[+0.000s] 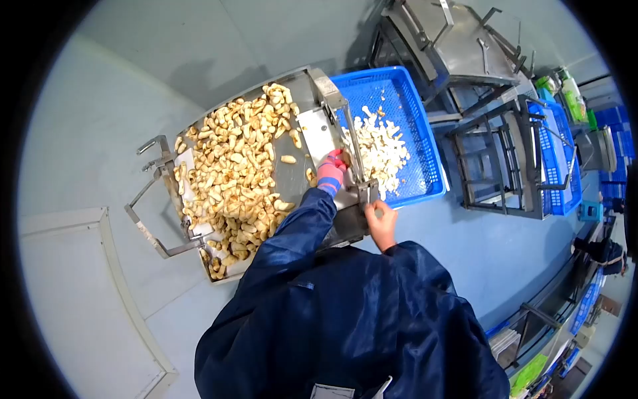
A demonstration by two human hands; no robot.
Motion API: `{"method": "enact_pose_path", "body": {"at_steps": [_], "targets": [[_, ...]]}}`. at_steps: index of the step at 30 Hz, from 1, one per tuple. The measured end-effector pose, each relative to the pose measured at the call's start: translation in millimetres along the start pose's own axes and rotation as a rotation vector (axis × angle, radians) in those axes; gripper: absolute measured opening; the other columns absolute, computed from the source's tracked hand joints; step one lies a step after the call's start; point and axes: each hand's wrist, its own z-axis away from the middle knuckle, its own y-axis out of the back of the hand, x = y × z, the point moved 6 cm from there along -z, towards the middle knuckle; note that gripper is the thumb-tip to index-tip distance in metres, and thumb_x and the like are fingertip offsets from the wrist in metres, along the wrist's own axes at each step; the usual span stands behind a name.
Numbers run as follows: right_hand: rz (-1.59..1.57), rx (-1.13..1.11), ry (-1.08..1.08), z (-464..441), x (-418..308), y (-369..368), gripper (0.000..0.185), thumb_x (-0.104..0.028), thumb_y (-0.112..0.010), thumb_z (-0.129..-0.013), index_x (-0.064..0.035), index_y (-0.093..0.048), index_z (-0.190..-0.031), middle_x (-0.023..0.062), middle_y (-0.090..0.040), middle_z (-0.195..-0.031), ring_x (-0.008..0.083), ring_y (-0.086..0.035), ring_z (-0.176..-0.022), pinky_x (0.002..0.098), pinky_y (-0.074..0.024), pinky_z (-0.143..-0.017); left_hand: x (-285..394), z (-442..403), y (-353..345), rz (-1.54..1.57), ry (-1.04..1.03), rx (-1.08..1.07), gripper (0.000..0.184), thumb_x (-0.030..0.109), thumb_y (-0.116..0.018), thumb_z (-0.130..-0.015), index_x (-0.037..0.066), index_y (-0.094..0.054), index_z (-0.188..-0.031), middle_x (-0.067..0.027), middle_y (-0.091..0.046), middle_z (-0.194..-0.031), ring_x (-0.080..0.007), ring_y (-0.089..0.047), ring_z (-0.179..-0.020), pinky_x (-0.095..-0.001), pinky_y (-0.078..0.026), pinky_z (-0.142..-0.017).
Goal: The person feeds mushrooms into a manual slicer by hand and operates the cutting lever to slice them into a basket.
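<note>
My left hand (332, 169), in a pink and blue striped glove, is at the white plate (317, 135) beside a metal cutter bar (354, 143). Its fingers are closed near the bar; what they hold is too small to make out. My bare right hand (382, 225) is wrapped round the near end of the bar, by a metal block. To the left, a heap of pale yellow-brown, finger-shaped pieces (232, 169) covers much of a metal tray table (284, 174). Whitish smaller pieces (380, 149) lie beyond the bar in a blue plastic basket (425, 166).
A bent metal frame (149, 233) juts out at the tray table's left end. Metal stands (498, 159) and a steel table with a wrench (484, 54) are on the right, along with another blue basket (555, 159). A wall is close behind the tray table.
</note>
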Motion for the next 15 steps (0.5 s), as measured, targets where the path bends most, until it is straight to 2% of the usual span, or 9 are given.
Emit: {"method": "enact_pose_path", "body": {"at_steps": [1,2,3,5,8,11,12,15], "targets": [[0.013,0.001,-0.013,-3.3,-19.9,5.2,0.021,-0.016,-0.062,-0.077,0.0006,-0.056,-0.065,0.0194,-0.051,-0.056,0.0284,-0.054,-0.047,0.0363,-0.0406,-0.049,-16.4,2.3,-3.9,0.001,0.013,0.005,0.042,0.004,-0.056,-0.079,0.008,-0.05,-0.12,-0.0052,-0.063,-0.079,-0.0153,-0.059,-0.073,-0.0286,-0.048,-0.067],[0.038,-0.054,-0.119,-6.9,-27.5,5.7,0.022,-0.016,-0.062,-0.077,0.0002,-0.055,-0.064,0.0194,-0.05,-0.055,0.0312,-0.053,-0.047,0.0373,-0.0398,-0.048,52.2,31.1,15.7,-0.097,-0.077,0.053,0.042,0.004,-0.056,-0.079,0.007,-0.05,-0.12,-0.0052,-0.062,-0.078,-0.0146,-0.058,-0.072,-0.0282,-0.047,-0.067],[0.005,-0.04,-0.089,-3.0,-13.8,2.2,0.023,-0.015,-0.062,-0.077,0.0004,-0.052,-0.062,0.0191,-0.048,-0.053,0.0323,-0.05,-0.045,0.0373,-0.0381,-0.046,28.6,21.2,7.1,0.079,-0.049,0.044,0.043,0.003,-0.055,-0.077,0.007,-0.049,-0.12,-0.0057,-0.062,-0.077,-0.0154,-0.058,-0.07,-0.028,-0.047,-0.066],[-0.019,0.027,0.036,12.3,23.3,-7.1,0.023,-0.014,-0.059,-0.079,0.0026,-0.051,-0.064,0.0163,-0.042,-0.052,0.011,-0.039,-0.047,0.0327,-0.0352,-0.045,47.3,25.9,12.5,-0.126,0.003,-0.001,0.045,0.003,-0.057,-0.075,0.006,-0.05,-0.119,-0.0106,-0.064,-0.08,-0.0228,-0.061,-0.074,-0.0306,-0.048,-0.069],[-0.047,0.0,0.012,9.5,16.9,-6.3,0.022,-0.013,-0.059,-0.078,0.0028,-0.052,-0.064,0.0171,-0.043,-0.053,0.0131,-0.041,-0.046,0.0329,-0.0363,-0.047,36.9,20.2,9.0,-0.051,0.038,-0.033,0.046,0.004,-0.058,-0.075,0.007,-0.049,-0.12,-0.0104,-0.065,-0.083,-0.0238,-0.061,-0.074,-0.0311,-0.047,-0.07],[0.029,-0.053,-0.079,-7.6,-23.2,4.7,0.023,-0.015,-0.06,-0.077,0.0005,-0.051,-0.062,0.0188,-0.048,-0.054,0.0318,-0.05,-0.047,0.0361,-0.0385,-0.047,44.9,24.0,8.9,-0.116,-0.063,0.012,0.047,0.005,-0.059,-0.074,0.008,-0.049,-0.12,-0.011,-0.065,-0.084,-0.0244,-0.062,-0.075,-0.0318,-0.048,-0.07],[0.041,-0.096,-0.133,-7.5,-21.5,4.4,0.021,-0.015,-0.059,-0.077,0.0008,-0.053,-0.064,0.0193,-0.05,-0.056,0.0329,-0.053,-0.051,0.0358,-0.0398,-0.049,50.7,25.7,11.3,-0.147,-0.052,0.015,0.046,0.005,-0.058,-0.074,0.006,-0.05,-0.119,-0.0124,-0.065,-0.084,-0.0247,-0.062,-0.075,-0.032,-0.048,-0.07],[-0.044,-0.034,0.006,13.3,28.2,-8.6,0.018,-0.011,-0.057,-0.077,0.0027,-0.053,-0.066,0.017,-0.044,-0.053,0.0154,-0.041,-0.046,0.0331,-0.0368,-0.047,14.0,10.3,6.6,0.003,-0.006,-0.048,0.051,-0.002,-0.055,-0.073,0.005,-0.046,-0.123,-0.0068,-0.064,-0.082,-0.0138,-0.058,-0.069,-0.0268,-0.048,-0.063]]}}
